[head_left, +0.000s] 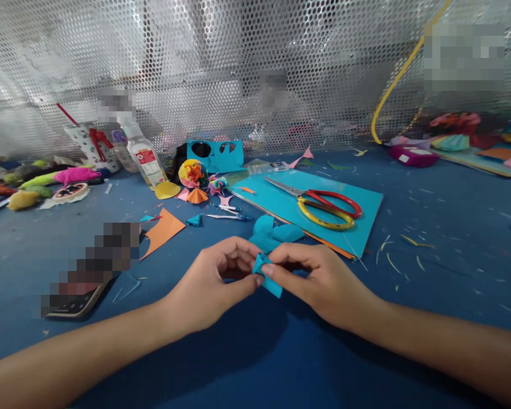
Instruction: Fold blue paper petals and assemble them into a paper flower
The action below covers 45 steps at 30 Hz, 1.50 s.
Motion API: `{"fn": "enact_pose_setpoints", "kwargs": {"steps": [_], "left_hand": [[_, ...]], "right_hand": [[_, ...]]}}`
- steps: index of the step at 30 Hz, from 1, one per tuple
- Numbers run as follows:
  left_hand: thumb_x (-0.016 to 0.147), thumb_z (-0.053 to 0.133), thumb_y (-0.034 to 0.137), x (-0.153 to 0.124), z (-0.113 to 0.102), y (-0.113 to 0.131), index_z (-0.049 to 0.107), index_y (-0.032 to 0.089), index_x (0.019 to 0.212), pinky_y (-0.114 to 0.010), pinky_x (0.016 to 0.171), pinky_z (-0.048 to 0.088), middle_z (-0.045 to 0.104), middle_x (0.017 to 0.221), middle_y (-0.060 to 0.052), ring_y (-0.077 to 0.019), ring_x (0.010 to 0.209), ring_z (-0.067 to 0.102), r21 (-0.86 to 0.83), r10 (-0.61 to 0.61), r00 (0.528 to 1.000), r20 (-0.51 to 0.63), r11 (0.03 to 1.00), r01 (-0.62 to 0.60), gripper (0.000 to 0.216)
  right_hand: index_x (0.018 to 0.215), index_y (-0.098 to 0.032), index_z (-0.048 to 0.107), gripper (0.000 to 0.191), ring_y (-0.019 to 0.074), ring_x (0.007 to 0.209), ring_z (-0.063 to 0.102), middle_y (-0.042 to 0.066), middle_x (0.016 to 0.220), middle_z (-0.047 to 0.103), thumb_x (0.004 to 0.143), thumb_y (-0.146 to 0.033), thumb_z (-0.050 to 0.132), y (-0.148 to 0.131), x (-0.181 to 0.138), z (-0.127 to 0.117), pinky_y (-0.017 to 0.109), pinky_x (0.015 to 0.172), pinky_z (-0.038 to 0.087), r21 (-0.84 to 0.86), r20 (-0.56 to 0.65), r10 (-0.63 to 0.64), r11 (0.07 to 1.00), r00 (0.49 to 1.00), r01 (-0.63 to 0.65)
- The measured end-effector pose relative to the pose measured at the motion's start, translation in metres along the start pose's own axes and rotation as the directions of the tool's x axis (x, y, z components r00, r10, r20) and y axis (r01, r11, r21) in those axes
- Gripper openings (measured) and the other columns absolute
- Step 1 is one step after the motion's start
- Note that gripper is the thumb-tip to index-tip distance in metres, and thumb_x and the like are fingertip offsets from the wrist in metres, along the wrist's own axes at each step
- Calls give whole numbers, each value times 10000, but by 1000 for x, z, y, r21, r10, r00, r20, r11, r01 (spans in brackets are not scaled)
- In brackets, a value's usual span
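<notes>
Blue tabletop spreads out on the near side of that folded blue paper, short of the sheet stack, as left hand and right hand, angled inward, pinch it.

Blue tabletop, flecked w/ marks & paper bits. Landmark: paper stack, blue sheet on top. At its near L edge: blue petal-shaped paper. L of stack: orange scrap, then a phone, part pixelated. Beyond stack's far L corner: orange paper cone, multicol. rosette, yellow disc, labelled bottle; farther L, a patterned cup. R of stack: thin clippings nr; purple plastic item farther back.
</notes>
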<state>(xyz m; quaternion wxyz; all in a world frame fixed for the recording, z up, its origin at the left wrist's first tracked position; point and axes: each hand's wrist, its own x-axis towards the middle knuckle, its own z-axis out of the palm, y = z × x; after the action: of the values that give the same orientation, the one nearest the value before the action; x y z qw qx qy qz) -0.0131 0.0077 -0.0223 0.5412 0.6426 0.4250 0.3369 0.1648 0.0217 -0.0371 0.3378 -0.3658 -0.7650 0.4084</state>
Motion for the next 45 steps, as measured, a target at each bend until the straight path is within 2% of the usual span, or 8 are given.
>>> {"fn": "enact_pose_setpoints", "kwargs": {"steps": [5, 8, 13, 19, 25, 37, 41, 45], "left_hand": [[739, 611, 158, 3, -2, 2, 497, 150, 954, -225, 647, 438, 562, 821, -8, -99, 705, 550, -47, -75, 994, -80, 996, 71, 243], [698, 641, 130, 5, -5, 3, 460, 193, 996, -213, 611, 441, 525, 910, 11, -63, 634, 537, -147, -103, 983, -154, 986, 80, 354], [729, 619, 164, 3, -7, 3, 473, 184, 907, -223, 603, 451, 503, 931, -3, -65, 631, 536, -115, -105, 993, -50, 989, 98, 231], [734, 617, 199, -6, -11, 12, 608, 176, 912, -267, 841, 421, 558, 1026, -60, -171, 974, 519, 469, 358, 929, -94, 839, -276, 179], [763, 564, 249, -7, -12, 13, 645, 157, 724, -204, 574, 438, 627, 657, -10, -119, 626, 548, 465, 83, 995, -50, 884, -50, 128], [753, 520, 304, -3, -14, 9, 653, 153, 742, -182, 444, 307, 506, 547, 25, -80, 492, 398, 432, -230, 968, 103, 887, 164, 202], [732, 543, 279, 1, -13, 2, 672, 161, 722, -185, 469, 329, 558, 669, 6, -81, 522, 441, 528, -156, 983, 93, 845, 85, 175], [717, 565, 217, 2, -11, 1, 707, 188, 728, -198, 505, 346, 579, 696, -2, -91, 545, 484, 645, -26, 996, 80, 764, -32, 145]], "right_hand": [[1004, -197, 496, 225, 121, 685, 567, 8, 808, 587, 828, -334, 523, 9, -1, 4, 231, 592, 474, 42, 51, 39, 998, 998, -42], [1150, -210, 430, 489, 192, 950, 549, 80, 1093, 539, 722, -283, 656, 12, -1, 1, 311, 751, 486, -194, -12, -198, 962, 980, 192], [915, -218, 613, 131, 175, 943, 560, 47, 979, 629, 824, -159, 538, 9, 0, -10, 336, 837, 438, -458, 73, -520, 741, 851, 492], [819, -219, 646, 55, 139, 690, 630, -4, 755, 683, 777, -228, 611, -3, -1, -6, 233, 612, 503, -137, -74, -161, 979, 984, 149], [801, -205, 630, 69, 128, 661, 620, 2, 734, 670, 782, -258, 591, -7, -3, -2, 212, 587, 498, 41, -33, 4, 999, 999, -2], [743, -166, 605, 143, 102, 529, 578, -8, 591, 606, 775, -294, 550, 0, 6, -1, 223, 551, 477, 143, 281, 329, 915, 902, -378], [685, -170, 595, 113, 95, 491, 546, -23, 555, 572, 755, -237, 538, 1, 9, 0, 205, 488, 435, 18, 282, 324, 939, 903, -343], [652, -188, 628, 105, 93, 489, 475, -20, 565, 560, 727, -208, 558, 2, 11, -1, 208, 447, 360, -257, 221, 158, 961, 962, -99]]}}
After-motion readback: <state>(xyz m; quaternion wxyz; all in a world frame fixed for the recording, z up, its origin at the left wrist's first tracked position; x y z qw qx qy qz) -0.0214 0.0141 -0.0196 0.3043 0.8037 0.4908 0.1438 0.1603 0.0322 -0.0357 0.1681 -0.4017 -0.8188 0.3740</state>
